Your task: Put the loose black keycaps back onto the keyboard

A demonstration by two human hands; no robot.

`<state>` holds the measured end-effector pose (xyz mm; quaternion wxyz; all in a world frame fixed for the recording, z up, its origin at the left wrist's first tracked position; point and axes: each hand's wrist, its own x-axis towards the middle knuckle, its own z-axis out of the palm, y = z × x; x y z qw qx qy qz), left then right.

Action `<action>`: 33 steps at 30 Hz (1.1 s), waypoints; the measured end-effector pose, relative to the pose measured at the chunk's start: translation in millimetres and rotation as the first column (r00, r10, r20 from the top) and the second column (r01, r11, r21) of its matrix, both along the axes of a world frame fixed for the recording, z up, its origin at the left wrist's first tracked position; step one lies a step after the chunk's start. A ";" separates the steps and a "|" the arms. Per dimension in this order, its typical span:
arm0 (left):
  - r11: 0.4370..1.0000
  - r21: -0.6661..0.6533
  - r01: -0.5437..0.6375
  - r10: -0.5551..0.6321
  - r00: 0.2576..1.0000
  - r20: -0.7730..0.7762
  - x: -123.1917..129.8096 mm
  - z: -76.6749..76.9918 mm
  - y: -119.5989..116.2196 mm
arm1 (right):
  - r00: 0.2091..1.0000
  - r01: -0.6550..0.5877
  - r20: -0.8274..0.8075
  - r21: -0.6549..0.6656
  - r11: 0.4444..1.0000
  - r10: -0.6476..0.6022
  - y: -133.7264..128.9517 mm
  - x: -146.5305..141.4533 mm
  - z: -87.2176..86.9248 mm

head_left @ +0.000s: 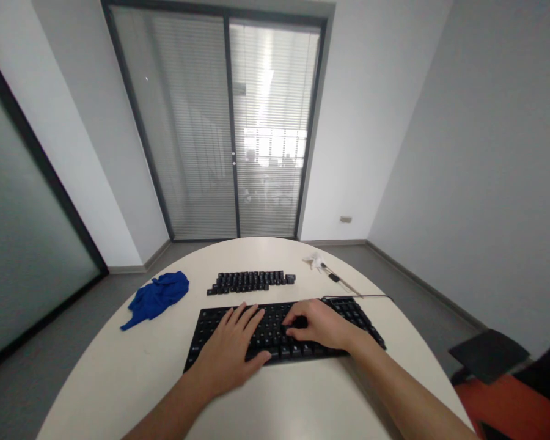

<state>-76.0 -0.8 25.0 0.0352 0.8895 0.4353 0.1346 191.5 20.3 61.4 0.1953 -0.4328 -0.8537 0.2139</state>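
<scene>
A black keyboard (275,352) lies across the near part of the round table, with keycaps missing over part of its left and middle area. My left hand (231,348) rests on its left side, fingers spread and holding nothing. Over the middle of the keyboard, my right hand (314,324) has thumb and index finger bent toward each other at the keys; whatever is between the fingertips is too small to make out. Loose black keycaps (252,281) stand in rows just beyond the keyboard.
A crumpled blue cloth (158,296) lies on the left of the pale table (132,366). Behind the keyboard at the right are a thin tool (341,281), a white crumpled piece (314,261) and a cable (376,296). A chair (508,391) stands at the right.
</scene>
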 end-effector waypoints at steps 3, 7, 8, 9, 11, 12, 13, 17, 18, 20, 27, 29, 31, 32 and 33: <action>1.000 0.000 0.002 -0.002 1.000 0.002 0.5 0.9 -0.1 | 0.999 -0.032 -0.011 -0.022 0.999 0.031 1.7 -0.4 1.4; 1.000 -0.012 0.000 0.000 1.000 -0.008 0.9 2.9 -0.2 | 0.998 -0.057 -0.004 -0.062 0.996 0.057 8.6 -2.9 3.9; 1.000 -0.017 -0.002 0.002 1.000 -0.011 1.0 3.1 -0.1 | 0.998 -0.059 0.000 -0.076 0.995 0.059 9.9 -3.9 3.6; 1.000 -0.021 -0.005 0.004 1.000 -0.015 0.9 3.0 0.0 | 0.999 -0.053 0.004 -0.083 0.995 0.054 10.4 -4.8 2.7; 1.000 -0.021 -0.006 0.005 1.000 -0.014 0.7 1.9 0.5 | 1.000 -0.014 0.000 -0.055 0.998 0.014 8.9 -6.1 -1.0; 1.000 -0.018 -0.004 0.004 1.000 -0.012 0.5 0.9 0.8 | 1.000 0.016 -0.010 -0.026 1.000 -0.016 7.0 -6.3 -3.4; 1.000 -0.014 -0.002 0.002 1.000 -0.009 0.1 -0.2 1.1 | 0.999 0.045 -0.030 0.003 0.999 -0.045 4.7 -6.2 -6.0; 1.000 0.021 0.007 -0.007 1.000 0.011 -0.9 -3.7 1.5 | 0.992 0.065 -0.114 0.019 0.998 -0.062 -4.3 -3.5 -12.1; 0.999 0.031 0.009 -0.009 1.000 0.016 -0.9 -4.0 1.4 | 0.990 0.057 -0.129 0.015 0.998 -0.055 -5.6 -2.9 -12.2; 0.999 0.043 0.008 -0.009 1.000 0.020 -0.5 -4.3 1.3 | 0.987 0.042 -0.153 0.012 0.999 -0.040 -6.7 -2.1 -11.1; 0.999 0.050 0.007 -0.008 0.999 0.032 1.1 -5.9 1.4 | 0.963 0.047 -0.261 -0.060 0.997 -0.061 -4.5 -0.4 -12.2; 0.999 0.040 0.000 -0.002 1.000 0.030 1.3 -4.2 1.3 | 0.953 0.043 -0.295 -0.084 0.996 -0.066 -3.3 0.2 -14.5; 0.999 0.038 0.005 -0.006 1.000 0.031 1.5 -0.9 0.8 | 0.949 0.034 -0.310 -0.090 0.995 -0.060 -2.2 0.5 -16.3; 0.999 0.045 0.016 -0.018 0.999 0.032 1.8 1.1 0.3 | 0.949 0.029 -0.310 -0.089 0.996 -0.055 -1.7 0.5 -16.9; 0.998 0.054 0.033 -0.035 0.999 0.032 2.3 3.1 -0.5 | 0.950 0.027 -0.306 -0.086 0.996 -0.053 -1.4 0.4 -17.3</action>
